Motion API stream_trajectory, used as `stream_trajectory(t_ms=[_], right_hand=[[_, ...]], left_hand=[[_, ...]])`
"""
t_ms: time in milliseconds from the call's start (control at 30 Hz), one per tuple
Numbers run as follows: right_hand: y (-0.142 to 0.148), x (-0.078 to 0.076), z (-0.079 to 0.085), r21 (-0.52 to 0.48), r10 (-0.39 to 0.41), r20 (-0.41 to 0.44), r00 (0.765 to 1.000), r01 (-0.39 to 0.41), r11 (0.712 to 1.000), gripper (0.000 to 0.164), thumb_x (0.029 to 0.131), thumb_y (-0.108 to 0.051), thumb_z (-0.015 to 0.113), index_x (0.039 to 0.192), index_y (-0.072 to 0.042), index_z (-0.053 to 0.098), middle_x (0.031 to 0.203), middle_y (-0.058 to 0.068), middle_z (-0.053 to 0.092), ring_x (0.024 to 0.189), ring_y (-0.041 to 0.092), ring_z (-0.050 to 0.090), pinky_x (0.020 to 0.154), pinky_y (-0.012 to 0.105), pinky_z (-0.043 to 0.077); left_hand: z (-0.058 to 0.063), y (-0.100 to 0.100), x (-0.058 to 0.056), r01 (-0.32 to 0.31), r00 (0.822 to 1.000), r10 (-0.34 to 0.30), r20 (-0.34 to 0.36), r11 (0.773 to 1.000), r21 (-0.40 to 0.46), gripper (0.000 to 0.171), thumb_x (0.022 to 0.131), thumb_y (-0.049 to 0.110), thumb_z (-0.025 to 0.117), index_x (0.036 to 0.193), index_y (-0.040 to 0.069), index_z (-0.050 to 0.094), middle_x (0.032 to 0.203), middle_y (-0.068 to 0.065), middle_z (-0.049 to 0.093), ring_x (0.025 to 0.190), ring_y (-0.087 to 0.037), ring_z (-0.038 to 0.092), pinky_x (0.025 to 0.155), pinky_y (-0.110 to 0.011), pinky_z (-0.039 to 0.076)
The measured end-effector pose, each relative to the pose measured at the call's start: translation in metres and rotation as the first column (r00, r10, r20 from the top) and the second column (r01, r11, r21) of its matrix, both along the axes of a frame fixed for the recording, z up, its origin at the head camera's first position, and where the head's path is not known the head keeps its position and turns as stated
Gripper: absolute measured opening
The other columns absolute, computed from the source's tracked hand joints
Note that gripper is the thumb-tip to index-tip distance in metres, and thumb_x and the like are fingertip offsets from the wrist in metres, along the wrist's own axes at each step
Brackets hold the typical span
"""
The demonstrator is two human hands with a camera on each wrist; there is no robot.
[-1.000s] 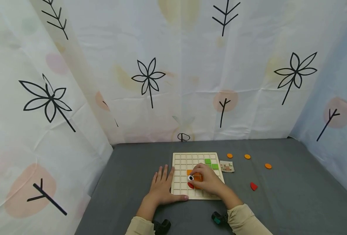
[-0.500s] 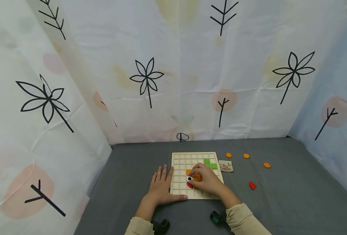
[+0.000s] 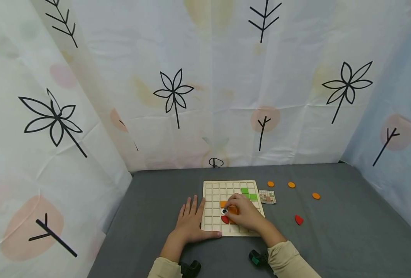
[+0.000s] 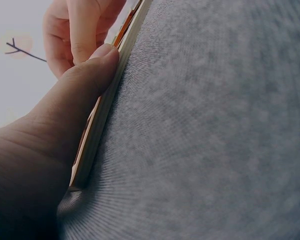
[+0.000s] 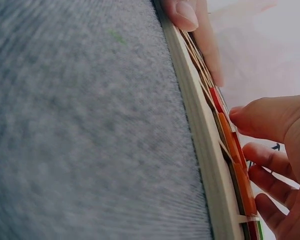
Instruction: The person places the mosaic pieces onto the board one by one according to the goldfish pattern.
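A square wooden grid board [image 3: 212,189] lies on the grey table. My left hand [image 3: 190,224] is spread flat along its left side, the fingertips at the left edge and the thumb by the near edge. With thumb and forefinger my right hand [image 3: 245,212] pinches a white tile with a black dot, like an eye [image 3: 224,211], low over the middle of the board. Just below it sits a red rounded tile [image 3: 225,219]. Orange tiles [image 3: 223,203] lie around the right hand, partly hidden under it. Green tiles [image 3: 245,190] fill cells toward the far right.
Right of the board lies a small pattern card [image 3: 267,197]. Beyond it are orange round pieces [image 3: 291,185], and nearer, a red piece [image 3: 298,220]. White printed cloth [image 3: 212,96] walls off the back and sides of the table.
The right hand stays at the eye tile, with slightly more of the red tile showing below its thumb. The left hand keeps its place on the board.
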State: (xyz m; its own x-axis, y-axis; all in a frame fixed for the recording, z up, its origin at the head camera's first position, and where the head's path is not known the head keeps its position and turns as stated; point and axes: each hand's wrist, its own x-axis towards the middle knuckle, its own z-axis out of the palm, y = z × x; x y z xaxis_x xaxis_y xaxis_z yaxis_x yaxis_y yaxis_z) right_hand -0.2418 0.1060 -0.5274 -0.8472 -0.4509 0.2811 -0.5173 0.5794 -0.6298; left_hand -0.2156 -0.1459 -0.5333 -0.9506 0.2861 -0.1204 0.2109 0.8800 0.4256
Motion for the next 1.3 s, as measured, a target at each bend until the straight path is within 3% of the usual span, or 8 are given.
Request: stream_trajectory(t_ms=[167,400,567,733,933,1100,1300], right_hand=[[0.009,-0.002,0.004,-0.053,0.014,0.022,1.000,-0.013,0.998,0.008,0.099,-0.014,0.077,0.107,-0.015,0.079,0.113,-0.001,0.067,0.106,0.020,0.061,0.092,0.044,0.055],[0.038,-0.007,0.021,-0.117,-0.069,0.031,0.997,0.072,0.991,0.013,0.099,-0.012,0.078,0.111,-0.009,0.078,0.120,0.005,0.067,0.117,0.032,0.065,0.098,0.058,0.055],[0.068,-0.006,0.027,-0.107,-0.117,-0.017,0.993,0.114,0.988,0.017,0.098,-0.009,0.078,0.114,-0.005,0.078,0.121,0.010,0.069,0.114,0.038,0.066,0.094,0.061,0.056],[0.099,-0.002,0.026,-0.069,-0.159,-0.004,0.987,0.159,0.985,0.016,0.099,-0.012,0.077,0.115,-0.007,0.078,0.119,0.007,0.069,0.109,0.035,0.066,0.091,0.056,0.057],[0.137,0.013,0.024,0.016,-0.245,-0.051,0.968,0.247,0.969,0.017,0.098,-0.015,0.079,0.114,-0.010,0.079,0.115,0.005,0.070,0.108,0.035,0.068,0.087,0.054,0.058],[0.164,0.029,0.022,0.028,-0.280,-0.057,0.958,0.282,0.959,0.017,0.095,-0.013,0.081,0.112,-0.009,0.079,0.113,0.007,0.071,0.103,0.034,0.068,0.083,0.052,0.058],[0.188,0.044,0.020,0.087,-0.330,-0.019,0.944,0.330,0.940,0.019,0.093,-0.019,0.084,0.111,-0.014,0.080,0.112,0.001,0.071,0.101,0.022,0.068,0.079,0.035,0.056]], left_hand=[[-0.001,0.000,0.000,0.000,1.000,0.000,-0.004,1.000,-0.005,0.140,0.070,0.098,0.064,0.174,0.020,0.012,0.180,-0.015,0.002,0.167,-0.040,-0.001,0.133,-0.064,0.007],[-0.002,0.000,-0.002,-0.009,1.000,0.009,-0.007,1.000,-0.009,0.140,0.069,0.098,0.065,0.174,0.021,0.012,0.180,-0.015,0.002,0.167,-0.040,-0.002,0.134,-0.063,0.006],[-0.002,0.001,-0.002,-0.002,1.000,0.002,-0.013,1.000,0.005,0.138,0.070,0.096,0.066,0.174,0.021,0.012,0.180,-0.015,0.002,0.167,-0.041,-0.002,0.133,-0.064,0.006],[-0.003,0.000,-0.002,0.005,1.000,-0.005,-0.014,1.000,0.002,0.139,0.071,0.097,0.065,0.174,0.021,0.011,0.180,-0.015,0.001,0.167,-0.041,-0.002,0.133,-0.064,0.007],[-0.003,-0.001,-0.001,-0.001,1.000,0.001,-0.020,1.000,-0.002,0.139,0.070,0.097,0.066,0.174,0.022,0.012,0.180,-0.014,0.001,0.167,-0.040,-0.002,0.134,-0.064,0.006],[-0.003,-0.001,-0.001,-0.002,1.000,0.002,-0.012,1.000,0.002,0.139,0.070,0.097,0.066,0.174,0.021,0.013,0.180,-0.014,0.001,0.167,-0.040,-0.002,0.133,-0.064,0.006],[-0.004,0.000,-0.002,-0.003,1.000,0.003,-0.010,1.000,-0.006,0.140,0.069,0.098,0.065,0.174,0.021,0.012,0.180,-0.014,0.001,0.167,-0.040,-0.002,0.134,-0.064,0.006]])
